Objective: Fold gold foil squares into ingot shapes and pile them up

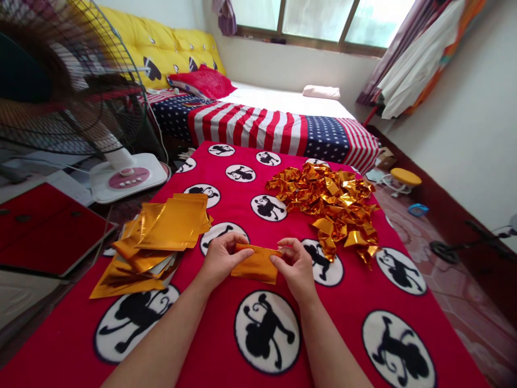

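Observation:
A sheet of gold foil paper (pixel 257 267), folded over along its far edge, is held just above the red cloth. My left hand (pixel 226 257) pinches its left end between thumb and fingers. At the right end, my right hand (pixel 295 265) grips it the same way. Left of my hands lies a loose stack of flat gold foil sheets (pixel 173 223), some showing pale undersides. To the right and farther back is a heap of folded gold foil pieces (pixel 331 194).
The red cloth (pixel 218 345) with black monkey figures in white circles covers the table. A fan (pixel 129 175) stands at the left. Beyond the table is a bed with a striped, starred cover (pixel 258 126). A yellow stool (pixel 406 177) sits on the floor at right.

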A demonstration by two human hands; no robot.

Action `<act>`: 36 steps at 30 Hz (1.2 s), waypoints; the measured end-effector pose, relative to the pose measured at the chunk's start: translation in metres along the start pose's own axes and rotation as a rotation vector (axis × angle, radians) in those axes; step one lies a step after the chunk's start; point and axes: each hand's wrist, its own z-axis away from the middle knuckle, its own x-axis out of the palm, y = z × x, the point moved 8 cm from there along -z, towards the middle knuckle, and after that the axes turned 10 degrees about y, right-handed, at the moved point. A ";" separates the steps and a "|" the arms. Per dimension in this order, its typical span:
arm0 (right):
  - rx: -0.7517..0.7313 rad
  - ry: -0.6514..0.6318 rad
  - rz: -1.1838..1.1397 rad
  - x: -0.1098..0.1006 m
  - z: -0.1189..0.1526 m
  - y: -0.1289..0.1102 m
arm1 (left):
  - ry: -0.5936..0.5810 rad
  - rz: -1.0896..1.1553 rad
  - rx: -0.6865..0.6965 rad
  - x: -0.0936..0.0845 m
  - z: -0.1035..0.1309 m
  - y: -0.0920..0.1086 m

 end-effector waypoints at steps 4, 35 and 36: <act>0.011 -0.014 -0.058 0.004 0.002 0.000 | -0.069 -0.019 0.025 0.007 0.004 0.011; 0.033 0.008 -0.064 -0.006 -0.002 0.000 | 0.039 -0.205 0.023 -0.016 -0.005 0.009; 0.039 0.010 -0.080 -0.006 -0.002 0.001 | 0.027 -0.174 0.024 -0.015 -0.005 0.008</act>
